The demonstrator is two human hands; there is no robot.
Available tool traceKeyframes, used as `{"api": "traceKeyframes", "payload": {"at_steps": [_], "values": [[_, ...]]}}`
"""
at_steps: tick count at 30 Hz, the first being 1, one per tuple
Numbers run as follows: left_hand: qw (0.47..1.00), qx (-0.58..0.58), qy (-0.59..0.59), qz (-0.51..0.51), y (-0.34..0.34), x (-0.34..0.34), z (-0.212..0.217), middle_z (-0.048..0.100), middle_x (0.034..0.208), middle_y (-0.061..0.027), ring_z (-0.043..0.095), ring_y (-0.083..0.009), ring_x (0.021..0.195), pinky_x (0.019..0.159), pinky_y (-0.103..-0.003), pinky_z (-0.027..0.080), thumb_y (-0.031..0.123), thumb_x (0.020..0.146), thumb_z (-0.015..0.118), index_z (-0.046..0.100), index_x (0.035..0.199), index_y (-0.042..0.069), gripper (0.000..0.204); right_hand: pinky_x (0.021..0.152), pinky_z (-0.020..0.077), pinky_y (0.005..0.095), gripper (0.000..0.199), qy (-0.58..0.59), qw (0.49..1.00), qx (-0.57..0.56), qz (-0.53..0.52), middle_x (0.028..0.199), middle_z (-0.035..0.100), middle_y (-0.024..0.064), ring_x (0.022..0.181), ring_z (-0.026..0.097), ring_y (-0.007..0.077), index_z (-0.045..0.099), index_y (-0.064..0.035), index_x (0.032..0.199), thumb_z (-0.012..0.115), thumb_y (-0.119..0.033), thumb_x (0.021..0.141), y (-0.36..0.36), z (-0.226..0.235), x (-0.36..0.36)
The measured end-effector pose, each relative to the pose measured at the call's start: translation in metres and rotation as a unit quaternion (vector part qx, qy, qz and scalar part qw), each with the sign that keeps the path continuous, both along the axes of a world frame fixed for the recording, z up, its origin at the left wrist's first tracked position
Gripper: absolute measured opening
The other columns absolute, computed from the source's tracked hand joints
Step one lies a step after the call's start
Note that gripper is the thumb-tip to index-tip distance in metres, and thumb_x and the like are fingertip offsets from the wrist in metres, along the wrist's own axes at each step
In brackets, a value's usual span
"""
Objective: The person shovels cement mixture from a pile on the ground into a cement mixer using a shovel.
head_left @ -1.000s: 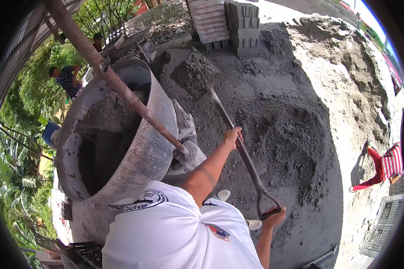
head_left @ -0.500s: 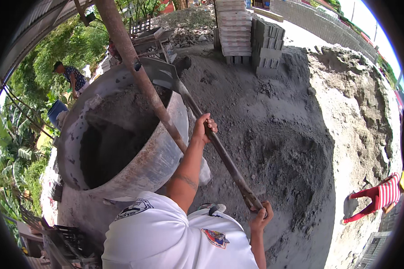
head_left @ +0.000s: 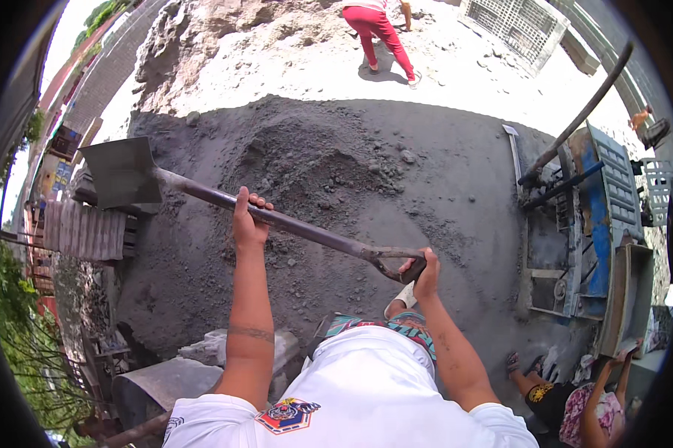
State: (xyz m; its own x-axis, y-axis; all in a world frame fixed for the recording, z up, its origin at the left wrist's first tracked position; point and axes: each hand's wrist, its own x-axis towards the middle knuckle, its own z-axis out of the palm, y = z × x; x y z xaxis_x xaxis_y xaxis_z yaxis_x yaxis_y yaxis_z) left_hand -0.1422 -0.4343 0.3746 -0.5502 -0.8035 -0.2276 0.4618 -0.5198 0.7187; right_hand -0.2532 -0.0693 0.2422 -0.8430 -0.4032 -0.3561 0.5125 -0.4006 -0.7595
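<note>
Shovel [head_left: 314, 232] spans the grey heap [head_left: 329, 175], drum's [head_left: 165, 382] contents hidden.

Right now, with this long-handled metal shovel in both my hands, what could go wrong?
A person in a pink patterned top is off to your right, so swinging the long-handled metal shovel around that way might hit them. Its wide grey metal blade reaches well past your left hand, so it could catch something. The lumpy, loose-looking grey heap ahead might give poor footing.
</note>
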Motion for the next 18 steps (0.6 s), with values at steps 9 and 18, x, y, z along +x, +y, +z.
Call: {"api": "traceKeyframes", "payload": {"at_steps": [9,18], "values": [[0.845,0.214,-0.418,-0.256,0.146,-0.205,-0.337,0.052,0.068,-0.008,0.055,-0.0242,0.06,0.059,-0.04,0.053,0.023,0.089,0.065,0.051,0.081,0.006,0.023,0.036,0.0397,0.0294,0.033,-0.13,0.921,0.253,-0.266,0.059,0.044,0.0048,0.041,0.045,0.0146,0.045,-0.0051,0.075,0.045,-0.03,0.097,0.137,-0.047,0.026],[0.618,0.428,-0.487,-0.445,0.515,-0.222,-0.53,0.052,0.067,-0.0085,0.056,-0.0224,0.056,0.052,-0.04,0.053,0.019,0.089,0.062,0.055,0.094,0.001,0.021,0.03,0.0379,0.0299,0.04,-0.33,0.627,0.58,-0.402,0.052,0.038,0.0016,0.039,0.04,0.0139,0.046,-0.0087,0.077,0.045,-0.043,0.096,0.327,-0.061,0.027]]}}
